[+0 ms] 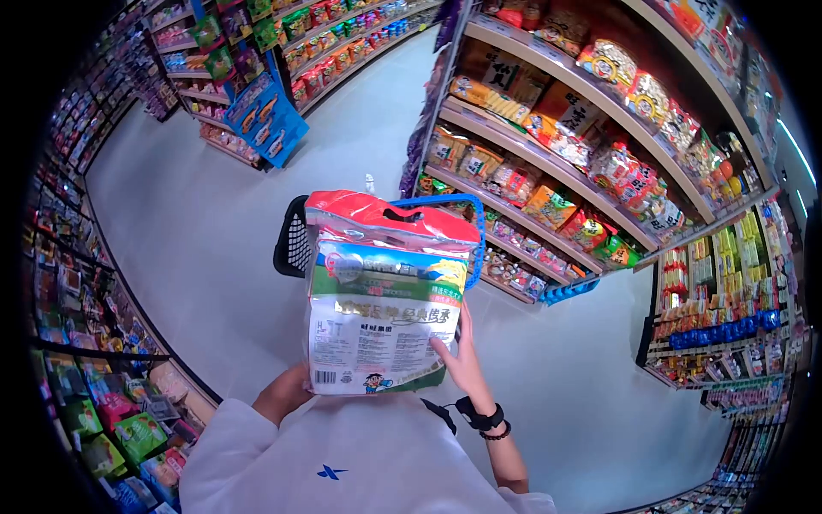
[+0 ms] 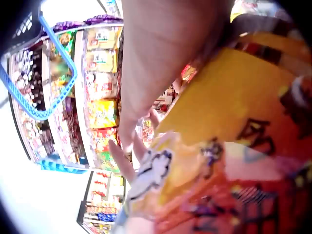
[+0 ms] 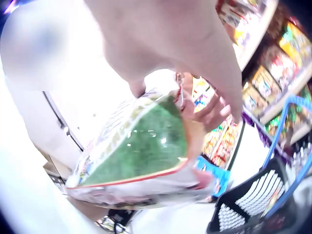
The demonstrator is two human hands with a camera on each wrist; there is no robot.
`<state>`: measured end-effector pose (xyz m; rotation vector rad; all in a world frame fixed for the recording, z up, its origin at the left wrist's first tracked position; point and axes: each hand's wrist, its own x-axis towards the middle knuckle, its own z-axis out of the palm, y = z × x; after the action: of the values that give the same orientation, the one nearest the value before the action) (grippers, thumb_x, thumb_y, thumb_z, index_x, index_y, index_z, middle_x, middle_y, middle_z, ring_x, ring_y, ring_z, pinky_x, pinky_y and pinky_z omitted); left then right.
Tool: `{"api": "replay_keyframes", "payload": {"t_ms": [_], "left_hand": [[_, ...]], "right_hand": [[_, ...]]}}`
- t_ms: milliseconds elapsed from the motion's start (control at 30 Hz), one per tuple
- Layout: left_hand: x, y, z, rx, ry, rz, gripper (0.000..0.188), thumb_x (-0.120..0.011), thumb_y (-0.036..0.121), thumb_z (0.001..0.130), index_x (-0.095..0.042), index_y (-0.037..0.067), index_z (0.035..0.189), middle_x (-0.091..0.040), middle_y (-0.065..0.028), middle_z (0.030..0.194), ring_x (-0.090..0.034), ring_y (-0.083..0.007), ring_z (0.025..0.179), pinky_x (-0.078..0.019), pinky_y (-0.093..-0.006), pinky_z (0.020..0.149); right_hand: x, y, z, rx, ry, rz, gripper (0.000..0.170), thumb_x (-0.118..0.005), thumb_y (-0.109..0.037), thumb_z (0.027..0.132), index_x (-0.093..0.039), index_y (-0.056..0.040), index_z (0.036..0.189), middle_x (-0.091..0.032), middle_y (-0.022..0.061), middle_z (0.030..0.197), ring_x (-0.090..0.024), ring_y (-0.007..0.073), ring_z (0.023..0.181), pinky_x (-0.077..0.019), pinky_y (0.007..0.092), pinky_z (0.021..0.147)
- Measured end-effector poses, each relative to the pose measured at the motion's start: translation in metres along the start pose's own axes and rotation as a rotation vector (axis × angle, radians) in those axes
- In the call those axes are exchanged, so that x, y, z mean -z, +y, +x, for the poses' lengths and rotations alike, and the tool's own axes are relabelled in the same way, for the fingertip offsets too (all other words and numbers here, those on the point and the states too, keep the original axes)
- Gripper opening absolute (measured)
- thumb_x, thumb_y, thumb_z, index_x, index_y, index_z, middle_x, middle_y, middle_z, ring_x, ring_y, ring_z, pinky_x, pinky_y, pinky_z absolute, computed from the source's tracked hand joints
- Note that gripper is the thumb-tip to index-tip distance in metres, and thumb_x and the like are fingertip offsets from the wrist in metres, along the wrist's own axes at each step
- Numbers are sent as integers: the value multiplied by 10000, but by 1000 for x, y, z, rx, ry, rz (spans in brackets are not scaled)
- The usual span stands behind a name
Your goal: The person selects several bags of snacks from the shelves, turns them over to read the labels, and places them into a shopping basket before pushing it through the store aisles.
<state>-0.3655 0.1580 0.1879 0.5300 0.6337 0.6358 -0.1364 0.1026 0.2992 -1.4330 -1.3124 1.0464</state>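
A large snack bag (image 1: pixel 385 300) with a red top, a cut-out handle slot and printed text on its white panel stands upright before the chest. My right hand (image 1: pixel 463 355) grips its right side, thumb on the printed panel and fingers round the edge. In the right wrist view, that hand (image 3: pixel 180 53) holds the bag by its green side (image 3: pixel 146 141). On the lower left my left hand (image 1: pixel 289 391) holds the bag, its fingers hidden in the head view. The left wrist view shows the left hand's fingers (image 2: pixel 126 158) beside the orange and red face (image 2: pixel 209 117).
Behind the bag is a dark basket (image 1: pixel 294 238) with a blue handle (image 1: pixel 476 210). Snack shelves (image 1: pixel 548 137) rise at the right, and more packed shelves (image 1: pixel 94 300) line the left. A blue display board (image 1: pixel 267 120) stands farther off on the pale floor (image 1: pixel 556 385).
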Motion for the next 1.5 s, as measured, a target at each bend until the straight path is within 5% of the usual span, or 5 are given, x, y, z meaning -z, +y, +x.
{"api": "replay_keyframes", "payload": {"t_ms": [200, 567, 667, 867, 1500], "left_hand": [[73, 13, -56, -24, 97, 25, 492, -450, 340, 948, -403, 18, 1317, -520, -112, 1254, -528, -206, 1123, -439, -360, 956], [251, 51, -127, -258, 189, 496, 536, -399, 422, 967, -408, 21, 1324, -521, -135, 1268, -543, -232, 1126, -448, -382, 956], [197, 110, -133, -193, 294, -338, 704, -326, 575, 939, -370, 16, 1364, -499, -159, 1302, -538, -250, 1137, -437, -398, 962], [196, 127, -154, -168, 401, -418, 782, -255, 660, 908, -353, 42, 1375, -497, -167, 1308, -539, -262, 1143, -440, -390, 970], [181, 152, -55, -274, 735, -164, 597, -607, 312, 897, -324, -36, 1290, -564, -152, 1118, -611, -184, 976, -519, -287, 797]], "right_hand": [[-95, 18, 3, -321, -158, 549, 505, -642, -36, 845, -394, -29, 1284, -526, 76, 1205, -509, 143, 1105, -430, 283, 907], [-180, 12, 30, -422, -78, 460, 444, -687, -56, 821, -463, -38, 1203, -624, 86, 1093, -582, 136, 989, -462, 268, 847], [-196, 7, 37, -501, -53, 498, 447, -678, -72, 836, -456, -24, 1221, -626, 107, 1080, -587, 141, 984, -468, 263, 838], [-214, 19, 56, -667, -65, 629, 460, -647, -117, 871, -439, -2, 1264, -607, 139, 1113, -589, 159, 998, -487, 278, 840], [-163, 35, 138, -852, -335, 677, 687, -606, -137, 894, -203, -32, 1440, -467, 131, 1303, -530, 171, 1134, -462, 286, 912]]}}
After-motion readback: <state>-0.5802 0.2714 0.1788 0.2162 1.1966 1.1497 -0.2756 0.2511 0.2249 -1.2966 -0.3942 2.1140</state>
